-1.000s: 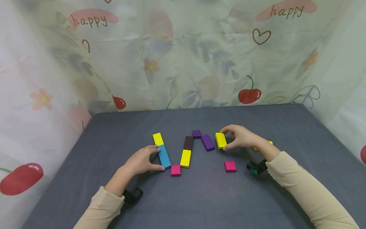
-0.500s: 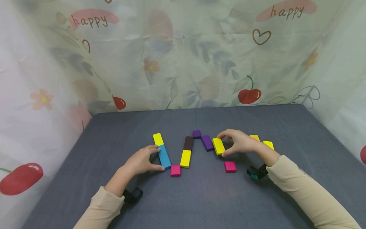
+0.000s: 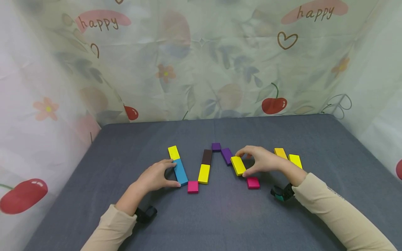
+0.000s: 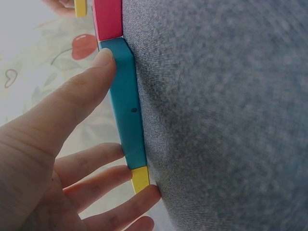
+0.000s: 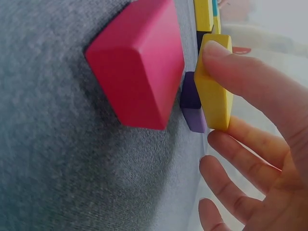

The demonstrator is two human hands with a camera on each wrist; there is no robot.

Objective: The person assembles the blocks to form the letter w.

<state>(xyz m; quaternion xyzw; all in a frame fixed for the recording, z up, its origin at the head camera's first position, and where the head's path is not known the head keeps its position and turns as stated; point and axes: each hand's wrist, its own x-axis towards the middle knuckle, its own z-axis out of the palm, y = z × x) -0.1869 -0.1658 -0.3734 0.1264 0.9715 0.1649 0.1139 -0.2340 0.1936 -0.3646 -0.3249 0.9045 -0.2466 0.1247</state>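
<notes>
Your right hand [image 3: 260, 161] pinches the yellow block [image 3: 238, 166], smooth, plain and oblong, by its ends; it slants from 11 to 5 o'clock, at 3 o'clock of the blue block [image 3: 180, 173]. Your left hand [image 3: 156, 176] is spread wide, thumb and fingers touching that blue block. The cloth [image 3: 201, 57] at 12 o'clock reads "happy" twice. Around the yellow block, a pink block [image 3: 253, 183] sits near at 4 to 5, a purple block [image 3: 225, 156] at 10, an amber block [image 3: 279, 152] between 2 and 3.

The left hand [image 4: 36, 161] holds 1 blue block [image 4: 126, 110] beside 1 pink block [image 4: 109, 19].
</notes>
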